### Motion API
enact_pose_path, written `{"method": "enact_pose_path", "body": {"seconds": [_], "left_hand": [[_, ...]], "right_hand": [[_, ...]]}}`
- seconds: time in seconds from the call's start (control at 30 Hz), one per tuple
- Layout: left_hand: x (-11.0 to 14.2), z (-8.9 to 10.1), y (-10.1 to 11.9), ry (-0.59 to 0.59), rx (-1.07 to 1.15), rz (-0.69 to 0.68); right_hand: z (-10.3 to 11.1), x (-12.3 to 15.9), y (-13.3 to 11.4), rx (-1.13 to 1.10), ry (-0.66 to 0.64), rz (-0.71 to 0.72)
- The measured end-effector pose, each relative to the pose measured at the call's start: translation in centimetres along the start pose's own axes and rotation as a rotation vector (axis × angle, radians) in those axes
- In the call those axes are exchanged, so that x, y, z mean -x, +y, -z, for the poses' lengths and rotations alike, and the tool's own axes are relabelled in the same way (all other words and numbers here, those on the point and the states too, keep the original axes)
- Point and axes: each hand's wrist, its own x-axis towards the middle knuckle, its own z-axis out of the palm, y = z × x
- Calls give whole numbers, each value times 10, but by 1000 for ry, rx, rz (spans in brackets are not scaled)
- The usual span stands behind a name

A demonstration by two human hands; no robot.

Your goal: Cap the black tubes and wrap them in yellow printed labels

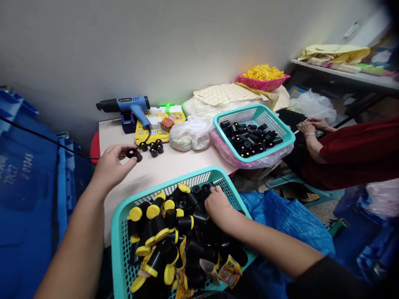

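My left hand [114,168] is closed around small black cylinders [131,153] with a pink dot on one end, just above the pale table. Several similar black pieces [153,148] with coloured dots stand beside it. Down among the black parts at the right side of the near turquoise basket [116,232], my right hand [220,205] has its fingers curled; what they grip is hidden. That basket holds many black tubs with yellow caps [159,224], black cylinders and crumpled printed wrappers [230,270].
A blue heat gun [132,104] rests at the back of the table [183,161]. Beside it are yellow printed boxes [177,114] and a plastic bag [191,135]. Another turquoise basket [258,109] holds black pieces. At right, a co-worker's hands [311,128] are busy.
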Motion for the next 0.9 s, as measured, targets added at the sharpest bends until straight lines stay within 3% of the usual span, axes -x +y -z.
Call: {"method": "enact_pose_path", "body": {"seconds": [0.17, 0.3, 0.6, 0.77, 0.9], "left_hand": [[69, 10, 39, -142, 433, -47], [111, 7, 59, -186, 494, -39], [142, 9, 66, -259, 398, 20], [151, 4, 69, -263, 399, 51], [159, -2, 81, -308, 497, 146]], "right_hand": [[-5, 2, 5, 2, 62, 75], [-9, 4, 5, -49, 73, 149], [4, 25, 14, -145, 179, 159], [23, 50, 35, -579, 277, 122], [28, 61, 44, -1305, 326, 157]]}}
